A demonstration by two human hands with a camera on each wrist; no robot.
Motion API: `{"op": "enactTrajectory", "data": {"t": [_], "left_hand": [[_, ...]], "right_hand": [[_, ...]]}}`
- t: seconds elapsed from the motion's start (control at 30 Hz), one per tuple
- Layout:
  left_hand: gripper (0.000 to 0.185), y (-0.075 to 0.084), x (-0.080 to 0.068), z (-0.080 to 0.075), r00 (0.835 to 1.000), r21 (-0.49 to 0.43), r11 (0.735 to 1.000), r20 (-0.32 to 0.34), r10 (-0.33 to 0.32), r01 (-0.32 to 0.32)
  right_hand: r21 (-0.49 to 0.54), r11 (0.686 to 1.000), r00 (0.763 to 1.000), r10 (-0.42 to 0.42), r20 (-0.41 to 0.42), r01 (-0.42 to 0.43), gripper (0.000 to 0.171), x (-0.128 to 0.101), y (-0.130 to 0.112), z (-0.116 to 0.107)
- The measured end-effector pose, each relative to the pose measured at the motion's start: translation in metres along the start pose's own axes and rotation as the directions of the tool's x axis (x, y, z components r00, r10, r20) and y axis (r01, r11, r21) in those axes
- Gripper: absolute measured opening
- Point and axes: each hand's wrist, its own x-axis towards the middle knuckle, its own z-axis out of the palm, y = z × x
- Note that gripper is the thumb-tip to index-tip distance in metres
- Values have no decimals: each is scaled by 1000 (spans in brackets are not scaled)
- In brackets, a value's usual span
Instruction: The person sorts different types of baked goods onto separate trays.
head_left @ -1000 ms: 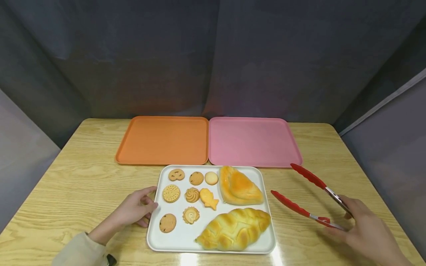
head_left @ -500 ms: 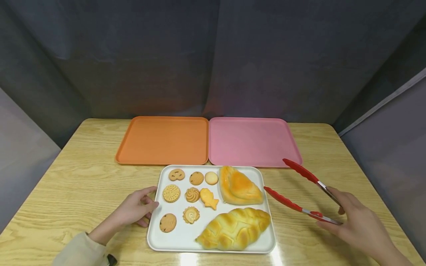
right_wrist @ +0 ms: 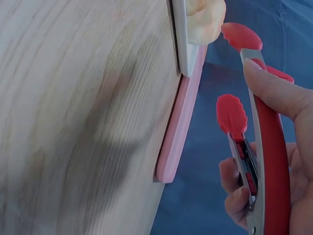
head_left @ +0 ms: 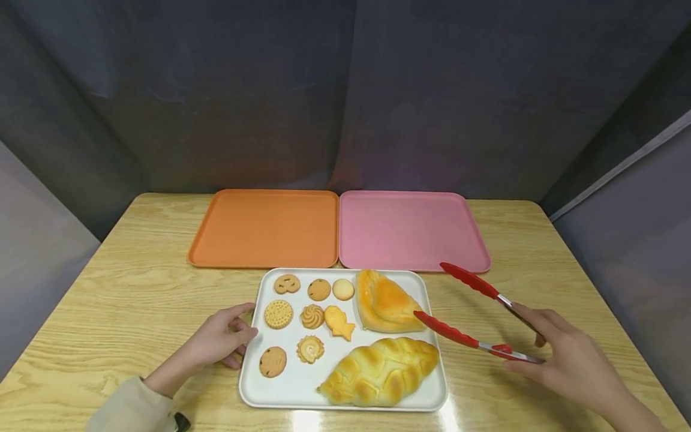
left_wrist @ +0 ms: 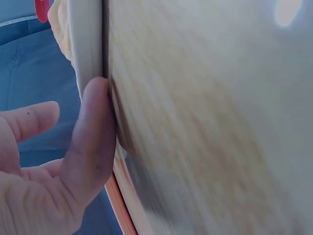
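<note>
In the head view a white tray bears several small cookies, among them a fish-shaped one. A folded, golden pastry and a braided loaf fill its right side. My left hand rests against the tray's left rim; in the left wrist view a digit touches the tray's side, fingers loosely bent. My right hand grips metal tongs with red tips. The tongs are spread wide, their lower tip over the folded pastry's right edge. The right wrist view shows thumb and fingers around the tongs' arms.
An orange tray and a pink tray lie side by side behind the white tray. All stand on a wooden table, with a dark curtain at the back and grey panels at the sides.
My right hand has moved left with the tongs, bringing their lower tip from right of the white tray to over its right edge. My left hand and the food have stayed in place.
</note>
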Motion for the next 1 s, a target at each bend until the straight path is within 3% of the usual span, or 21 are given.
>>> {"op": "enactTrajectory", "data": {"t": [0.33, 0.67, 1.0], "left_hand": [[63, -4, 3, 2, 999, -9, 999, 7, 53, -53], [65, -4, 4, 5, 998, 45, 998, -40, 51, -49], [65, -3, 4, 7, 997, 60, 998, -71, 30, -25]], "right_hand": [[18, 998, 997, -65, 34, 64, 84, 16, -11, 5], [48, 994, 994, -97, 52, 95, 81, 26, -15, 15], [43, 997, 986, -73, 147, 67, 78, 38, -24, 19]]}}
